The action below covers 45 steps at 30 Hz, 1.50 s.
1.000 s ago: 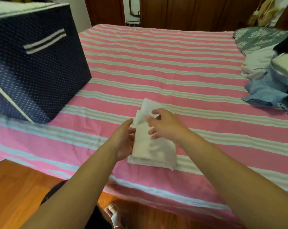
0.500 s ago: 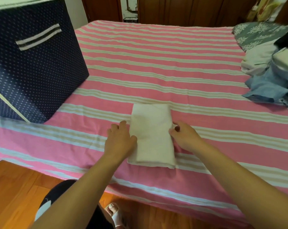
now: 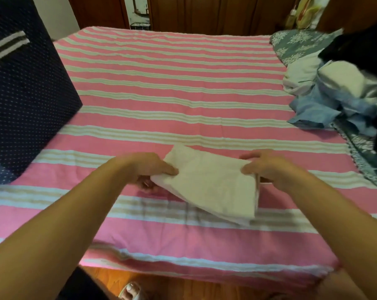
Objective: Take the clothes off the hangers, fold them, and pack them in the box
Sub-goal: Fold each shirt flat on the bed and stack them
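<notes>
Now lifted off the striped bedsheet (image 3: 183, 100), folded white cloth (image 3: 211, 182), my left hand (image 3: 146, 167) and right hand (image 3: 270, 167) pinching its two sides, navy dotted box (image 3: 27, 100) at left.

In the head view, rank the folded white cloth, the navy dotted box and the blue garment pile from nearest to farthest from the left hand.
1. Folded white cloth: the left hand grips its left edge.
2. Navy dotted box: on the bed's left side.
3. Blue garment pile: far right, beyond the right hand.

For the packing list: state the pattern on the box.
Navy with small white dots on the box, head view.
</notes>
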### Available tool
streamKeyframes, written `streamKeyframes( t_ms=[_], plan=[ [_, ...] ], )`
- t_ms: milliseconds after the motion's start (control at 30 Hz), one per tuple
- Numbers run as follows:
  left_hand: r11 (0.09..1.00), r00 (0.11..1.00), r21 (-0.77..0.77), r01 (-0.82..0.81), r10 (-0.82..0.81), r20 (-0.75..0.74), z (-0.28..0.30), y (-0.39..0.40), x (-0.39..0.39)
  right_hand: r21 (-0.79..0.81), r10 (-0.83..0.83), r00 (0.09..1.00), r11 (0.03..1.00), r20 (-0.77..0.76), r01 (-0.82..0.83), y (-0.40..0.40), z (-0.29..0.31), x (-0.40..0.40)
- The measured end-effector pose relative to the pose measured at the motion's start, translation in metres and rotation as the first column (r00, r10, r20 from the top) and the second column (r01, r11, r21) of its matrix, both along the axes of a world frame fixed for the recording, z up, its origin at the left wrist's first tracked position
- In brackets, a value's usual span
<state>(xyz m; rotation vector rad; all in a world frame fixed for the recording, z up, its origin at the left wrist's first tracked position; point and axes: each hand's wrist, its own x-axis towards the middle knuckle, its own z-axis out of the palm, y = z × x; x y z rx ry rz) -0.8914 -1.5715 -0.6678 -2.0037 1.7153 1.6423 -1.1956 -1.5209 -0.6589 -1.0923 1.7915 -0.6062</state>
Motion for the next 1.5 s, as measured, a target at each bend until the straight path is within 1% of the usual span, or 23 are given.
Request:
streamKeyframes(
  t_ms=[67, 100, 133, 167, 200, 233, 267, 333, 433, 533, 600, 667, 733, 867, 967, 1000, 1033, 1100, 1233, 1333, 1400, 1433, 1500],
  plan=[
    [0.985, 0.963, -0.095, 0.145, -0.119, 0.241, -0.002, 0.034, -0.006, 0.107, 0.136, 0.933, 0.989, -0.334, -0.106, -0.012, 0.004, -0.031],
    [0.928, 0.881, -0.266, 0.263, -0.118, 0.458, -0.01, 0.046, -0.011, 0.18, 0.246, 0.806, 0.968, -0.538, -0.176, -0.012, 0.0, -0.036],
    [0.799, 0.807, -0.481, 0.361, -0.009, 0.59, -0.017, 0.057, -0.022, 0.188, 0.286, 0.673, 0.958, -0.682, -0.217, -0.009, -0.008, -0.035],
    [0.608, 0.803, -0.675, 0.418, 0.101, 0.588, -0.023, 0.064, -0.038, 0.103, 0.249, 0.613, 0.959, -0.75, -0.264, -0.004, -0.019, -0.031],
    [0.434, 0.859, -0.809, 0.397, 0.134, 0.493, -0.026, 0.07, -0.059, -0.045, 0.17, 0.618, 0.947, -0.768, -0.317, 0.003, -0.031, -0.024],
    [0.326, 0.925, -0.89, 0.319, 0.096, 0.367, -0.031, 0.075, -0.082, -0.176, 0.112, 0.626, 0.909, -0.772, -0.379, 0.012, -0.044, -0.016],
    [0.318, 0.949, -0.901, 0.294, 0.015, 0.315, -0.037, 0.079, -0.104, -0.217, 0.108, 0.596, 0.868, -0.796, -0.447, 0.023, -0.056, -0.006],
    [0.485, 0.887, -0.75, 0.451, -0.147, 0.438, -0.058, 0.087, -0.134, -0.053, 0.273, 0.479, 0.824, -0.834, -0.563, 0.038, -0.075, 0.004],
    [0.635, 0.836, -0.602, 0.484, -0.131, 0.533, -0.089, 0.069, -0.12, 0.077, 0.37, 0.561, 0.876, -0.741, -0.477, 0.029, -0.094, -0.016],
    [0.755, 0.878, -0.577, 0.313, 0.001, 0.478, -0.092, 0.047, -0.079, -0.046, 0.134, 0.806, 0.98, -0.577, -0.196, 0.032, -0.076, -0.034],
    [0.782, 0.894, -0.592, 0.196, 0.105, 0.435, -0.082, 0.055, -0.064, -0.19, -0.083, 0.929, 0.982, -0.361, 0.014, 0.046, -0.071, -0.036],
    [0.776, 0.918, -0.62, 0.114, 0.156, 0.365, -0.072, 0.075, -0.069, -0.23, -0.142, 0.975, 0.968, -0.174, 0.1, 0.061, -0.064, -0.028],
    [0.811, 0.958, -0.582, -0.061, 0.212, 0.195, -0.058, 0.086, -0.084, -0.183, -0.184, 0.982, 0.968, -0.039, 0.174, 0.066, -0.06, -0.019],
    [0.859, 0.926, -0.348, -0.376, 0.367, -0.093, -0.043, 0.071, -0.098, 0.036, -0.401, 0.85, 0.909, 0.342, 0.414, 0.065, -0.035, -0.021],
    [0.869, 0.807, -0.015, -0.495, 0.453, -0.379, -0.042, 0.06, -0.086, 0.244, -0.413, 0.73, 0.911, 0.546, 0.333, 0.073, -0.016, -0.025],
    [0.86, 0.761, 0.043, -0.508, 0.472, -0.445, -0.037, 0.061, -0.077, 0.293, -0.409, 0.638, 0.913, 0.653, 0.285, 0.077, -0.011, -0.025],
    [0.867, 0.742, 0.066, -0.494, 0.46, -0.487, -0.032, 0.062, -0.064, 0.312, -0.388, 0.548, 0.921, 0.741, 0.231, 0.08, -0.007, -0.022],
    [0.884, 0.723, 0.056, -0.464, 0.415, -0.552, -0.023, 0.062, -0.03, 0.276, -0.301, 0.494, 0.953, 0.816, 0.126, 0.079, -0.007, -0.005],
    [0.828, 0.7, -0.074, -0.556, 0.418, -0.578, 0.005, 0.047, 0.072, 0.218, -0.152, 0.567, 0.975, 0.809, -0.05, 0.03, -0.012, 0.082],
    [0.754, 0.831, -0.374, -0.541, 0.409, -0.376, 0.042, 0.003, 0.159, 0.085, -0.009, 0.596, 0.991, 0.803, -0.1, -0.027, -0.004, 0.175],
    [0.68, 0.886, -0.649, -0.34, 0.463, 0.021, 0.06, -0.031, 0.206, -0.021, 0.093, 0.637, 0.993, 0.765, -0.12, -0.065, -0.002, 0.229],
    [0.69, 0.839, -0.693, -0.207, 0.49, 0.238, 0.061, -0.047, 0.221, -0.046, 0.135, 0.688, 0.988, 0.713, -0.146, -0.081, -0.006, 0.251],
    [0.751, 0.638, -0.658, 0.059, 0.478, 0.603, 0.045, -0.067, 0.229, -0.046, 0.195, 0.817, 0.978, 0.543, -0.203, -0.105, -0.024, 0.282]
  ],
)
